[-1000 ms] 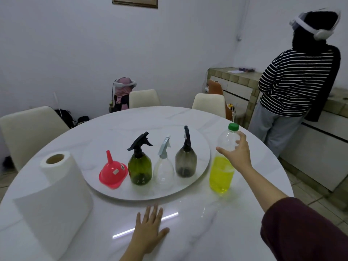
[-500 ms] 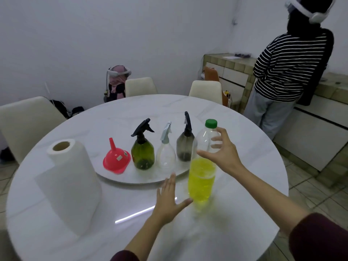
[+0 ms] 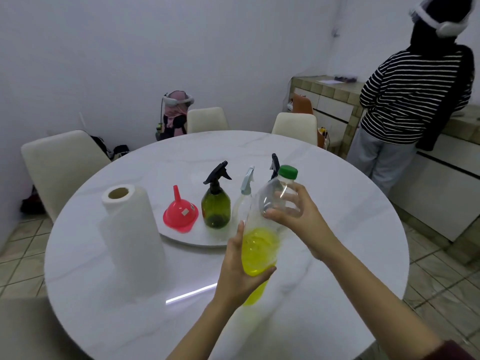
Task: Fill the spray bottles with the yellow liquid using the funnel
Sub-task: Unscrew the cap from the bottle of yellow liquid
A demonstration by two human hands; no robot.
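A clear plastic bottle [image 3: 259, 245] with a green cap, half full of yellow liquid, is lifted and tilted over the table's front. My left hand [image 3: 237, 271] wraps its lower part and my right hand [image 3: 298, 216] grips its clear upper part. Behind it, on a round white tray [image 3: 187, 239], stand a green spray bottle [image 3: 216, 206] with a black trigger, a clear spray bottle [image 3: 244, 201] partly hidden by the held bottle, and a dark spray bottle of which only the black trigger [image 3: 274, 162] shows. A red funnel [image 3: 180, 214] lies mouth-down on the tray's left.
A tall paper towel roll [image 3: 130, 237] stands on the round white marble table [image 3: 337, 203], at the left. Cream chairs [image 3: 59, 165] ring the table. A person in a striped top [image 3: 415, 100] stands at the counter, far right.
The yellow-liquid bottle has been lifted off the table and brought toward me. My left hand rose from the table and closed on its lower part; my right hand kept its hold.
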